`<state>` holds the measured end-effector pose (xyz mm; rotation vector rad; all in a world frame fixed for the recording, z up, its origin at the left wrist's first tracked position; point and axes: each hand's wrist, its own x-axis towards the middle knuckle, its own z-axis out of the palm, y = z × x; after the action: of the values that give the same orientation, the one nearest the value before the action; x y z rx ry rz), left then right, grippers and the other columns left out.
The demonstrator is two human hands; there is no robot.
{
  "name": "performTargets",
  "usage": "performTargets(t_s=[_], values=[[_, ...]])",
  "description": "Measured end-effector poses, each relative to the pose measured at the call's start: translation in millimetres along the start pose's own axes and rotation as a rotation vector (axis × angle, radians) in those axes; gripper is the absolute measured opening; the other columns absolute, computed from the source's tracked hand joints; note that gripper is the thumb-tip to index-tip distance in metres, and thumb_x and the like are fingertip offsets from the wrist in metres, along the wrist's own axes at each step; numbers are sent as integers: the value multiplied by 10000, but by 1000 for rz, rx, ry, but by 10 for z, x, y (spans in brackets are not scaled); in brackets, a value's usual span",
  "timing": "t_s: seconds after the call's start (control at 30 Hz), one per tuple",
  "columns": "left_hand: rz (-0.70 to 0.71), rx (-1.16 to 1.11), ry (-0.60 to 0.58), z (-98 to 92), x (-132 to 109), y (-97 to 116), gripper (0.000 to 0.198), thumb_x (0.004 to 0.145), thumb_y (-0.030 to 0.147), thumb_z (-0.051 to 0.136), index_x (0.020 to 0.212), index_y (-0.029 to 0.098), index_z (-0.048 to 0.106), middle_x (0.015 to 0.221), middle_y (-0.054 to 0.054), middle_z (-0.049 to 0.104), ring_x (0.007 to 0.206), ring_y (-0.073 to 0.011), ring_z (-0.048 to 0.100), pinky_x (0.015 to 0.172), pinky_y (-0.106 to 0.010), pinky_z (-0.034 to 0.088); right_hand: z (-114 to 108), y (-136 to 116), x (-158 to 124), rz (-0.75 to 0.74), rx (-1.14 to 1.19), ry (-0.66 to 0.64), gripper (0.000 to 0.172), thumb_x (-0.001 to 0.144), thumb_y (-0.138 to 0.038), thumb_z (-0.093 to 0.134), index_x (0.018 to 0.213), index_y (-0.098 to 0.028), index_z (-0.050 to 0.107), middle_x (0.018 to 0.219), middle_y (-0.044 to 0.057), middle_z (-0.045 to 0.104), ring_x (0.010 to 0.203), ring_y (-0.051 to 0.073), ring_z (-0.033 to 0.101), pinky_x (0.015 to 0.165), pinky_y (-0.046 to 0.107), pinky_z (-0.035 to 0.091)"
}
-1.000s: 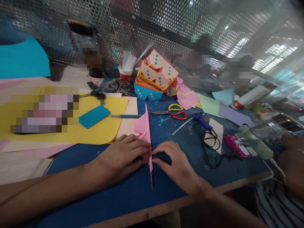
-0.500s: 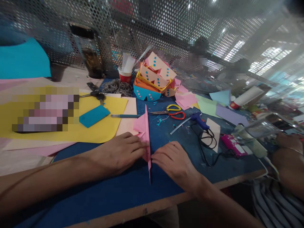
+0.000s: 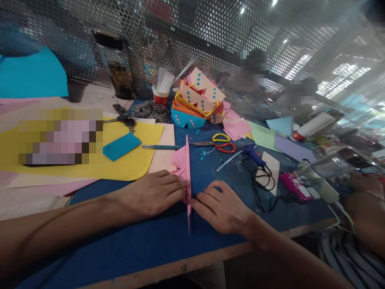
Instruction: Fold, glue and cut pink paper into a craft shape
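A pink folded paper (image 3: 183,157) stands with a long upright edge running away from me on the blue table (image 3: 102,241). My left hand (image 3: 161,192) lies over its left side, fingers closed together and gripping the paper near the fold. On the other side, my right hand (image 3: 221,206) has its fingers curled, with the fingertips pinching at the paper's near part. The paper's lower middle is partly hidden by my fingers. Beyond it lie scissors (image 3: 215,143) with yellow and red handles and a blue-green pen (image 3: 161,147).
Decorated paper baskets (image 3: 188,118) are stacked at the back beside a paper cup (image 3: 161,96) and grey cord (image 3: 150,110). To the right are a blue glue gun (image 3: 254,155), its black cable and a pink box (image 3: 296,186). Another person's arm (image 3: 365,212) rests at far right.
My right hand's fingers have bent more and closed in on the near part of the paper's edge. My left hand keeps its place on the paper. The view has shifted slightly.
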<state>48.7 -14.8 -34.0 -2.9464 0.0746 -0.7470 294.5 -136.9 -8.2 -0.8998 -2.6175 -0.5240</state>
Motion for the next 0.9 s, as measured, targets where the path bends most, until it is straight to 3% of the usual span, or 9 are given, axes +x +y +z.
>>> performTargets(t_s=[0.17,0.43,0.6,0.77,0.9], values=[[-12,-11,-2,2,16,8,214,1086,127,435,1149,152,638,1218,-114,776,1054,-223,692,923,-365,487,-2,9,14,18,34,-28,250,1077,-96,477,1113,-122,723,920,50,760,837,182,604,848,385,446],[-31,-64,25,45,1,-20,146,1063,133,520,1131,151,647,1221,-116,775,1047,-219,702,908,-367,501,7,4,0,7,34,-11,115,1035,-149,627,1113,-123,707,928,39,745,841,178,607,858,390,448],[-54,-107,47,-39,55,8,162,1059,145,494,1084,159,653,1179,-103,798,1002,-217,724,887,-365,517,-21,-9,13,8,15,-14,172,1034,-107,567,1108,-136,720,952,50,763,837,185,607,856,397,463],[-87,-150,36,-89,99,56,149,1024,240,574,1128,163,648,1168,-114,797,1006,-236,728,901,-387,522,-14,-19,12,51,29,33,110,1016,-121,629,1086,-133,712,941,37,767,833,172,611,855,389,458],[-72,-77,57,-48,103,58,169,1081,188,485,1048,166,650,1095,-91,813,960,-208,731,869,-361,508,33,-39,26,94,54,53,84,1016,-149,626,1064,-145,695,921,18,765,821,175,594,856,385,453]])
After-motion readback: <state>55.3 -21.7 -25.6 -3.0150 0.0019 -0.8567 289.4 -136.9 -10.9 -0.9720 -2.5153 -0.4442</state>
